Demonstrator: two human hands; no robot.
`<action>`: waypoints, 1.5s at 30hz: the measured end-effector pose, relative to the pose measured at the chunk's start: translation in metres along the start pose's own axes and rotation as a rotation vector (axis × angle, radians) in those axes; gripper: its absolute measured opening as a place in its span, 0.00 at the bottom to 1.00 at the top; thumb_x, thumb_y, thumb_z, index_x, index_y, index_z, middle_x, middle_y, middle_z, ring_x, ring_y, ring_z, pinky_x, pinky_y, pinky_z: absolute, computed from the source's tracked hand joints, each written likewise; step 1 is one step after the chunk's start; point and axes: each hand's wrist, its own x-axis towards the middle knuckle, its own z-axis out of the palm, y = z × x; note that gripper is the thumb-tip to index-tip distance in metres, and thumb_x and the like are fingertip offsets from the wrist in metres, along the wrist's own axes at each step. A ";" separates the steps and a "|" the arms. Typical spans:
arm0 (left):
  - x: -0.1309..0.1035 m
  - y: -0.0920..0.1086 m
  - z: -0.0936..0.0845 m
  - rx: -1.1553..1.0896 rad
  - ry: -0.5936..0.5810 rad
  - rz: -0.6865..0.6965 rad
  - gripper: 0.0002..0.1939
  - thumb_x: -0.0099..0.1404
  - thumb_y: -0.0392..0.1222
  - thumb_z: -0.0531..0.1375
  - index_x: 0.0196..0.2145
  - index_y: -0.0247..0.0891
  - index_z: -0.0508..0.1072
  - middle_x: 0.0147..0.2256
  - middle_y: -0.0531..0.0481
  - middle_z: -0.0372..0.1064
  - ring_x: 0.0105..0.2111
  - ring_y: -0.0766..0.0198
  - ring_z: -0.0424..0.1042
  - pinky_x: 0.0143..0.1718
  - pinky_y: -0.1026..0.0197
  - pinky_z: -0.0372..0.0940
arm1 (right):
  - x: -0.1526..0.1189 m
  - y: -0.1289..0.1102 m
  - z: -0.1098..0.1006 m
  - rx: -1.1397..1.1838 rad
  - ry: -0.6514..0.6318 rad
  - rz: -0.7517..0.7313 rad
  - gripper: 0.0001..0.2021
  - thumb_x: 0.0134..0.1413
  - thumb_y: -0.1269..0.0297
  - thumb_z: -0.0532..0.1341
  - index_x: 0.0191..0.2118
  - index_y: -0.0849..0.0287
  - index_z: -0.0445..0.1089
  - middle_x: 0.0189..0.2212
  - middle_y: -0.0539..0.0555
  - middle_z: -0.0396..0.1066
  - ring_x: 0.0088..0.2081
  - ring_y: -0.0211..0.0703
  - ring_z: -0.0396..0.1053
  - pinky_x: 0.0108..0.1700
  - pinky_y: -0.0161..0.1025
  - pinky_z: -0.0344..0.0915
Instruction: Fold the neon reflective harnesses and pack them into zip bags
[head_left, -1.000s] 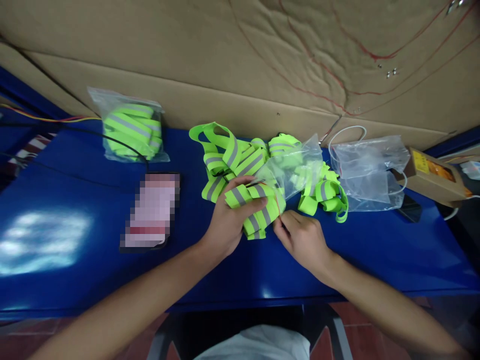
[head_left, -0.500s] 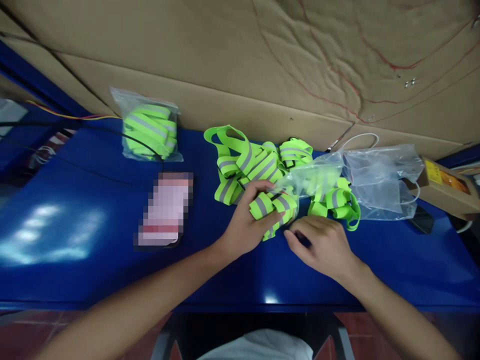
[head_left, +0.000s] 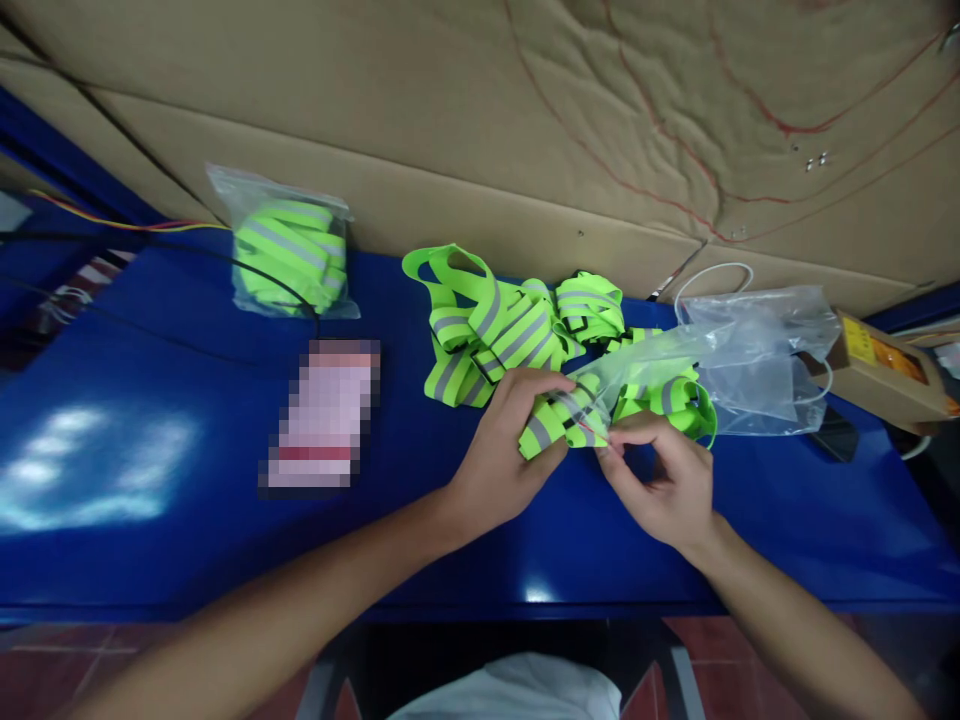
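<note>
Neon strap bundle (head_left: 546,428) is right in front of you, low over the desk (head_left: 420,570), sitting between your two hands. Your left hand (head_left: 504,458) has it clamped, index finger along the far side and thumb on the near side, so it sticks out to the right of those fingers. Your right hand (head_left: 667,485) is pinched at the lip of the clear bag (head_left: 652,352), thumb and index together, close by the red line (head_left: 594,431).

Key relation for you: the bundle lies just left of your right fingers, and its right end looks to be under the bag's film at the mouth. Can't tell how deep it goes, plastic's too wrinkled. Bag runs long-ways up and right, away from the bundle. The bundle's own long axis is hard to call since your left hand covers part of it. Left hand's the nearer one, it's already on it. FYI, your loose strap pile (head_left: 510,335) is just beyond that hand.
</note>
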 end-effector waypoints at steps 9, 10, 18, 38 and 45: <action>-0.004 -0.004 0.004 0.001 -0.030 -0.055 0.27 0.67 0.36 0.64 0.61 0.42 0.64 0.60 0.44 0.69 0.60 0.55 0.70 0.63 0.54 0.63 | 0.003 0.001 0.002 -0.203 0.045 -0.040 0.05 0.61 0.67 0.67 0.40 0.53 0.71 0.31 0.47 0.77 0.31 0.38 0.77 0.34 0.36 0.73; -0.005 -0.004 0.006 0.012 -0.062 -0.036 0.27 0.68 0.37 0.64 0.63 0.43 0.63 0.61 0.44 0.68 0.61 0.55 0.69 0.64 0.54 0.63 | 0.003 0.001 0.002 -0.221 0.062 -0.025 0.05 0.62 0.68 0.67 0.39 0.54 0.70 0.30 0.47 0.77 0.29 0.37 0.76 0.33 0.34 0.72; -0.009 0.001 0.016 -0.041 -0.096 -0.061 0.30 0.70 0.40 0.63 0.67 0.45 0.60 0.65 0.43 0.66 0.64 0.53 0.68 0.66 0.53 0.62 | 0.001 -0.002 0.010 -0.314 0.091 -0.160 0.08 0.62 0.73 0.65 0.43 0.55 0.67 0.32 0.48 0.74 0.30 0.36 0.73 0.36 0.34 0.71; 0.014 0.008 0.003 -0.548 0.268 -0.344 0.29 0.56 0.43 0.74 0.52 0.45 0.68 0.44 0.51 0.71 0.42 0.59 0.73 0.43 0.57 0.71 | -0.007 -0.009 0.025 0.502 -0.325 0.509 0.17 0.65 0.46 0.63 0.46 0.55 0.71 0.34 0.51 0.75 0.29 0.39 0.72 0.31 0.37 0.70; 0.002 0.015 0.012 -0.508 0.141 -0.305 0.30 0.59 0.51 0.72 0.54 0.46 0.66 0.49 0.48 0.68 0.47 0.56 0.71 0.46 0.55 0.70 | -0.009 -0.015 0.044 0.879 -0.127 0.861 0.25 0.59 0.37 0.64 0.49 0.52 0.77 0.32 0.51 0.76 0.30 0.40 0.72 0.33 0.38 0.72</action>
